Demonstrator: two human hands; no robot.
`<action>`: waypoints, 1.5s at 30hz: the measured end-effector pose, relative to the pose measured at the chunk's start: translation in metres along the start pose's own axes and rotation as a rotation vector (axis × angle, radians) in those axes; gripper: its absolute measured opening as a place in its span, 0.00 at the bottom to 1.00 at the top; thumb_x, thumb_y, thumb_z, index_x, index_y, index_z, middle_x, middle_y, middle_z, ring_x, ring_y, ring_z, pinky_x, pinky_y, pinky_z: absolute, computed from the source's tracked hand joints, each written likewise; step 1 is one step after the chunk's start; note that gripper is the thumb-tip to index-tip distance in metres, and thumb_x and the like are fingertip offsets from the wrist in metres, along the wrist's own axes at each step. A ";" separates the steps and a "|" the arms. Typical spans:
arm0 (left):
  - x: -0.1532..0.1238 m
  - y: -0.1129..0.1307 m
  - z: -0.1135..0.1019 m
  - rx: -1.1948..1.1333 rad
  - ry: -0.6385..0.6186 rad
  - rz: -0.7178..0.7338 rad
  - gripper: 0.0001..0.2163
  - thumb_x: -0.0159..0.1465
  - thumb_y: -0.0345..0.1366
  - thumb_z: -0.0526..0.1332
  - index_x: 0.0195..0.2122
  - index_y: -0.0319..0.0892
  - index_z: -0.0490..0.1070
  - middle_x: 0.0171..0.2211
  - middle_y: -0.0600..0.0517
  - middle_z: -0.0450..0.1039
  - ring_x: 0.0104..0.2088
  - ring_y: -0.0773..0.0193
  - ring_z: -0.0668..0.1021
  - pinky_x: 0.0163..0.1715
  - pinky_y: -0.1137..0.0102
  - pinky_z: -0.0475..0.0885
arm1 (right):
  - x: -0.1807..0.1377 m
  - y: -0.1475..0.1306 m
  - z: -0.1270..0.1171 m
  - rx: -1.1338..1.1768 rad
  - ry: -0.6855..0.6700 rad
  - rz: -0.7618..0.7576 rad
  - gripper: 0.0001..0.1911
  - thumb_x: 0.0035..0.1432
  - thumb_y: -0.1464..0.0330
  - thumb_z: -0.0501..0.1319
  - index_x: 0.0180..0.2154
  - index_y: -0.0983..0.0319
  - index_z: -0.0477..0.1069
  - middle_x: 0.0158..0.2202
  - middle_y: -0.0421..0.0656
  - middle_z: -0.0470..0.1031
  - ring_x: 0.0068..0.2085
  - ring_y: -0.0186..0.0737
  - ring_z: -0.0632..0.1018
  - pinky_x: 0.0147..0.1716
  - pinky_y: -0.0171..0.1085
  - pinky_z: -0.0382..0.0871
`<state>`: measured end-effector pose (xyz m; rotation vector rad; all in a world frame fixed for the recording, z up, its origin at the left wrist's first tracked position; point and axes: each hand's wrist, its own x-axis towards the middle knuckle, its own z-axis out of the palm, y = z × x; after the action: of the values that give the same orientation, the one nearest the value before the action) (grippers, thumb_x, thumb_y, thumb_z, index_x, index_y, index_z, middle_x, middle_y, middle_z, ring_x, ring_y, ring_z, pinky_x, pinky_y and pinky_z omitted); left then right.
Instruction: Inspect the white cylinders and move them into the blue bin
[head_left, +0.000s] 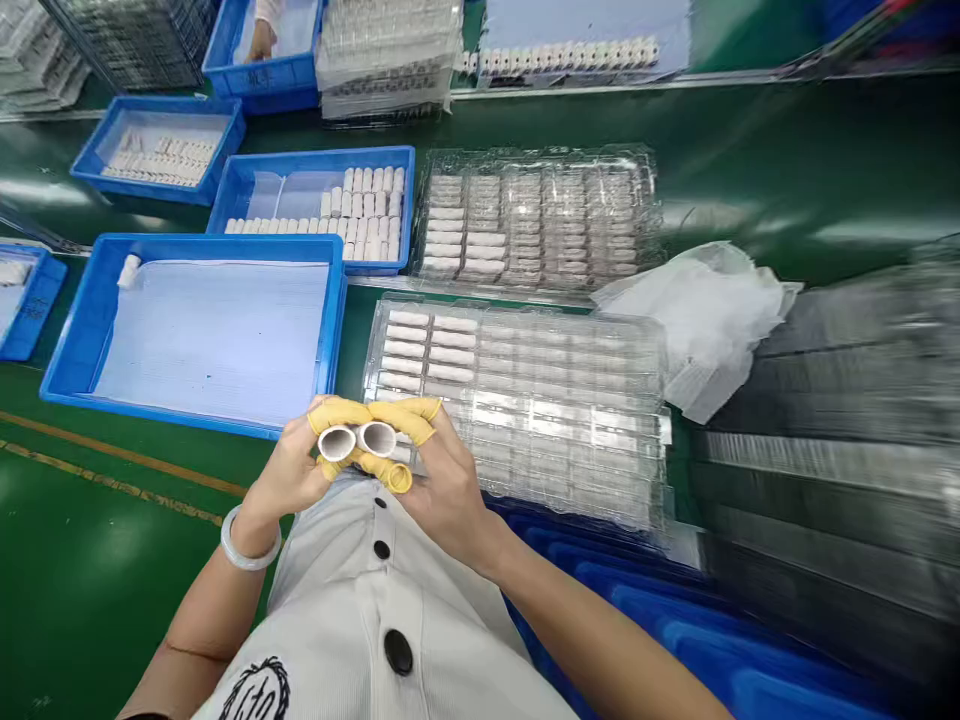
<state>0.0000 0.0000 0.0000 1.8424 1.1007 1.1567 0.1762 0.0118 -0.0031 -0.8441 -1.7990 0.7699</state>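
My left hand and my right hand meet close to my body, each with yellow finger cots on thumb and forefinger. Each hand pinches one short white tube, seen end-on: the left tube and the right tube sit side by side, touching. Just beyond my hands lies a clear plastic blister tray whose left columns hold white tubes. To its left stands a blue bin lined with pale sheet, with a single white tube in its far left corner.
A second clear tray partly filled lies farther back beside a blue bin of white tubes. More blue bins stand at left. Crumpled white wrap lies right; stacked clear trays right. Another person's hand reaches into a far bin.
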 end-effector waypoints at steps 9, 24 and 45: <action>0.003 0.001 0.000 0.056 0.016 -0.023 0.09 0.63 0.30 0.58 0.45 0.42 0.69 0.37 0.47 0.76 0.37 0.61 0.77 0.35 0.68 0.72 | 0.001 0.002 0.006 -0.040 0.048 0.014 0.22 0.58 0.75 0.61 0.54 0.57 0.65 0.41 0.45 0.68 0.41 0.41 0.75 0.37 0.41 0.76; 0.005 0.001 0.006 0.052 0.001 -0.099 0.09 0.64 0.36 0.59 0.44 0.42 0.69 0.36 0.48 0.76 0.35 0.62 0.77 0.34 0.70 0.71 | 0.003 0.004 0.009 -0.083 0.067 0.042 0.22 0.59 0.70 0.61 0.55 0.59 0.64 0.42 0.48 0.69 0.43 0.43 0.75 0.39 0.42 0.76; -0.003 0.005 0.010 -0.195 0.067 -0.449 0.13 0.61 0.36 0.63 0.46 0.41 0.69 0.43 0.46 0.76 0.41 0.60 0.79 0.40 0.67 0.73 | 0.000 0.005 0.012 0.035 0.008 0.258 0.17 0.60 0.69 0.60 0.51 0.58 0.65 0.43 0.45 0.71 0.41 0.39 0.76 0.40 0.41 0.74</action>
<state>0.0099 -0.0055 -0.0006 1.3271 1.3057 1.0206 0.1662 0.0127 -0.0114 -1.0676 -1.6832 0.9579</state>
